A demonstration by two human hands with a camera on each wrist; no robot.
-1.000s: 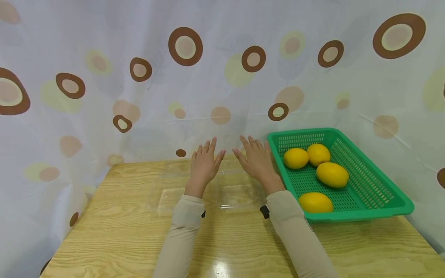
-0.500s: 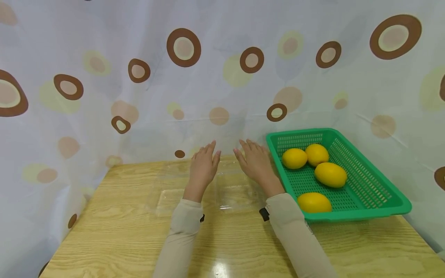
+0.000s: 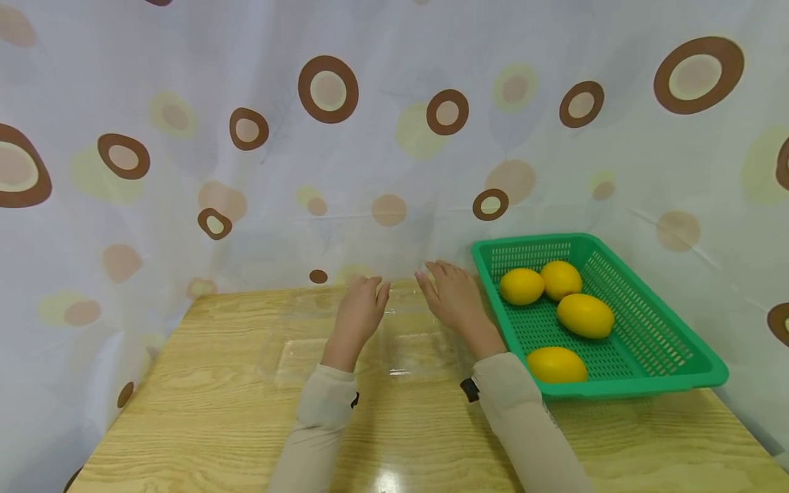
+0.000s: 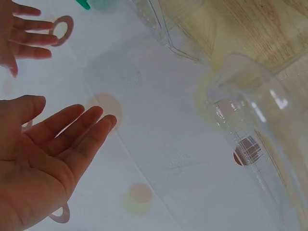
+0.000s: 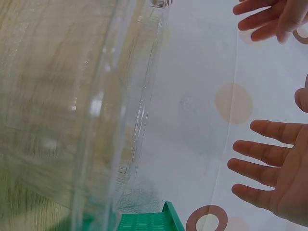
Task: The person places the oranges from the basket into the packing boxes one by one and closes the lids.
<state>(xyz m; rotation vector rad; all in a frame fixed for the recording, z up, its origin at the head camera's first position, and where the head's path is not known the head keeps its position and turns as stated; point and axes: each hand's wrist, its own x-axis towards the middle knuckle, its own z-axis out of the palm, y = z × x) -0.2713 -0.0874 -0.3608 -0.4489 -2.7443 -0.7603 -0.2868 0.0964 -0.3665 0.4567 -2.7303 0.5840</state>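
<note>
Left hand and right hand are hovering side by side with a gap between them, both relaxed and empty: left fingers are bending a little, right fingers are looking straighter and spaced apart. Beige sleeves are running up behind them, with black straps peeking out at the cuffs. Below, a wood-grain table is stretching away. Clear plastic packaging is lying on it, showing around the hands in the head view and apart from the fingers in both wrist views; can't tell if it's one piece or two. Just beside the right sleeve, a green basket is holding four lemons, one lying by the near rim, three clustering farther back. Behind everything, a pale sheet with brown rings is hanging.
</note>
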